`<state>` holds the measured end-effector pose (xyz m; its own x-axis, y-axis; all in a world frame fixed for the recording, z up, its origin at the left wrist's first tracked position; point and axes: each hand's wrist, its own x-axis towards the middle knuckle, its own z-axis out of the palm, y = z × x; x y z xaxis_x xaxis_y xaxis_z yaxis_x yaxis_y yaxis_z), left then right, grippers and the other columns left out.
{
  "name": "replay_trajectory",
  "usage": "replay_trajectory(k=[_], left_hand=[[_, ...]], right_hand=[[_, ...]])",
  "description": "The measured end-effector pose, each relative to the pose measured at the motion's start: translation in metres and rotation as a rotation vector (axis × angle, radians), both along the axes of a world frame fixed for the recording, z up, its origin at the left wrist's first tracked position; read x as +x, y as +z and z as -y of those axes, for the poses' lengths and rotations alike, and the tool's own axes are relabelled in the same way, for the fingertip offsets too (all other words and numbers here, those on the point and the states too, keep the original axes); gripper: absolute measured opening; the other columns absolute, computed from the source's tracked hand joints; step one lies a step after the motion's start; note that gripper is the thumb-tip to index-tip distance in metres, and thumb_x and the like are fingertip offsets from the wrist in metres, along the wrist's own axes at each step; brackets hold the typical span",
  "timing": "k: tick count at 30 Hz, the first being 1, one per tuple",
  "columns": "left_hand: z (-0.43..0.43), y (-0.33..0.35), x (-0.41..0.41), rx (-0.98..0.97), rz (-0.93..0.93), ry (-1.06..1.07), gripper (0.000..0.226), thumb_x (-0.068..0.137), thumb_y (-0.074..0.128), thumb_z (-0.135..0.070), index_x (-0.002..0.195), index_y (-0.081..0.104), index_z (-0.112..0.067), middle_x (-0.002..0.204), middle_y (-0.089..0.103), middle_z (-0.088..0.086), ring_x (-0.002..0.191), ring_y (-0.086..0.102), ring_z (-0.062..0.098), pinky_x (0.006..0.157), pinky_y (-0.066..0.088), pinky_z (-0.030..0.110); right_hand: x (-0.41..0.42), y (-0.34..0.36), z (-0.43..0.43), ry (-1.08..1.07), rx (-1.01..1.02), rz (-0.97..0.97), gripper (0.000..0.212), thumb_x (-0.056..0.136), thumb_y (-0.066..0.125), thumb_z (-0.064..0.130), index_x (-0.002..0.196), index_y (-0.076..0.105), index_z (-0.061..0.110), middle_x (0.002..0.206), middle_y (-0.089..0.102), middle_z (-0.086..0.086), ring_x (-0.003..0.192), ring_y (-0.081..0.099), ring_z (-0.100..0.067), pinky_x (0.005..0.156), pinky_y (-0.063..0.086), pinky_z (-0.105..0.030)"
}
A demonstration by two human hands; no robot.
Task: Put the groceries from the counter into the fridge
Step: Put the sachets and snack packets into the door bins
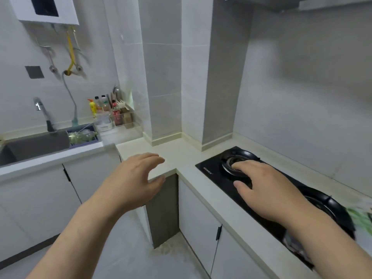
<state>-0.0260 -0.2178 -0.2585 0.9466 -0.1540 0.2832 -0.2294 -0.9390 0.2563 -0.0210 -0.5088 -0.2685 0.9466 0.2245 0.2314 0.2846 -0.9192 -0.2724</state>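
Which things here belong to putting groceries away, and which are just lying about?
For the job: left hand and right hand, both empty; counter; blurred green packaging at the right edge, possibly groceries. No fridge in view.
Just lying about: gas hob, sink, tap, bottles in the corner rack, wall water heater.

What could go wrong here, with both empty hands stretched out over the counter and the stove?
1. The right hand is right over a burner of the stove. No flame shows, but a hot ring could burn it.
2. The blurred green packet at the right edge lies beside the other burner, half out of view, so a hasty grab might fumble it.
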Motion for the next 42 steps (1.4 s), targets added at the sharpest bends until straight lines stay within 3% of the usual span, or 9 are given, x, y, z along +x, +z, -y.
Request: replay_trajectory(k=[10,18,21,23,25,29,34,38,42], left_hand=[[0.066,-0.012,0.13,-0.016,-0.008,-0.269,0.044,0.094,0.054,-0.04,0.138,0.052,-0.033,0.144,0.046,-0.019,0.134,0.04,0.004,0.105,0.032,0.021],[0.133,-0.018,0.201,-0.056,-0.045,-0.495,0.039,0.093,0.057,-0.033,0.132,0.058,-0.028,0.132,0.056,-0.018,0.118,0.051,0.005,0.09,0.038,0.018],[0.164,-0.025,0.222,-0.08,-0.051,-0.586,0.039,0.092,0.059,-0.03,0.13,0.06,-0.027,0.131,0.057,-0.018,0.12,0.052,0.006,0.09,0.036,0.017],[0.188,-0.03,0.233,-0.09,-0.063,-0.672,0.036,0.09,0.062,-0.028,0.126,0.063,-0.026,0.128,0.059,-0.016,0.12,0.054,0.009,0.094,0.042,0.023],[0.215,-0.037,0.239,-0.102,-0.085,-0.754,0.036,0.089,0.063,-0.028,0.125,0.064,-0.025,0.127,0.061,-0.014,0.12,0.054,0.011,0.097,0.045,0.029],[0.274,-0.05,0.237,-0.097,-0.106,-0.884,0.042,0.091,0.06,-0.033,0.133,0.059,-0.029,0.14,0.053,-0.014,0.131,0.046,0.008,0.105,0.039,0.027],[0.338,-0.063,0.216,-0.091,-0.144,-1.007,0.045,0.092,0.06,-0.031,0.136,0.055,-0.029,0.138,0.054,-0.014,0.131,0.044,0.009,0.101,0.032,0.019],[0.384,-0.07,0.202,-0.077,-0.161,-1.041,0.044,0.093,0.058,-0.032,0.137,0.054,-0.028,0.138,0.053,-0.015,0.129,0.045,0.009,0.103,0.036,0.023],[0.428,-0.071,0.186,-0.056,-0.199,-1.015,0.032,0.094,0.059,-0.026,0.126,0.06,-0.025,0.122,0.059,-0.012,0.117,0.051,0.01,0.083,0.037,0.013]], right_hand=[[0.05,-0.01,0.072,-0.282,0.011,-0.073,0.045,0.098,0.05,0.038,0.143,0.044,0.035,0.143,0.046,0.02,0.129,0.043,-0.005,0.096,0.032,-0.018],[0.061,-0.011,0.124,-0.527,0.044,-0.08,0.04,0.096,0.052,0.034,0.136,0.052,0.035,0.135,0.054,0.019,0.121,0.049,-0.007,0.092,0.037,-0.022],[0.055,-0.009,0.142,-0.65,0.039,-0.087,0.038,0.096,0.054,0.033,0.134,0.053,0.034,0.134,0.056,0.016,0.123,0.05,-0.011,0.096,0.04,-0.027],[0.046,-0.01,0.154,-0.724,0.065,-0.095,0.031,0.096,0.055,0.03,0.127,0.058,0.032,0.127,0.06,0.013,0.118,0.053,-0.013,0.094,0.042,-0.03],[0.035,-0.014,0.166,-0.79,0.076,-0.102,0.026,0.095,0.056,0.028,0.121,0.06,0.031,0.121,0.062,0.011,0.114,0.055,-0.015,0.092,0.044,-0.032],[0.002,-0.026,0.194,-0.922,0.077,-0.12,0.042,0.096,0.053,0.032,0.138,0.052,0.032,0.14,0.052,0.014,0.131,0.046,-0.012,0.106,0.038,-0.031],[-0.04,-0.038,0.232,-1.017,0.115,-0.13,0.043,0.096,0.054,0.031,0.139,0.051,0.029,0.14,0.053,0.013,0.129,0.047,-0.01,0.104,0.035,-0.026],[-0.062,-0.048,0.273,-1.043,0.138,-0.127,0.043,0.097,0.054,0.03,0.14,0.051,0.028,0.142,0.051,0.013,0.131,0.045,-0.008,0.102,0.03,-0.02],[-0.077,-0.053,0.326,-1.061,0.101,-0.117,0.042,0.097,0.055,0.03,0.139,0.052,0.028,0.141,0.053,0.012,0.13,0.047,-0.01,0.101,0.032,-0.021]])
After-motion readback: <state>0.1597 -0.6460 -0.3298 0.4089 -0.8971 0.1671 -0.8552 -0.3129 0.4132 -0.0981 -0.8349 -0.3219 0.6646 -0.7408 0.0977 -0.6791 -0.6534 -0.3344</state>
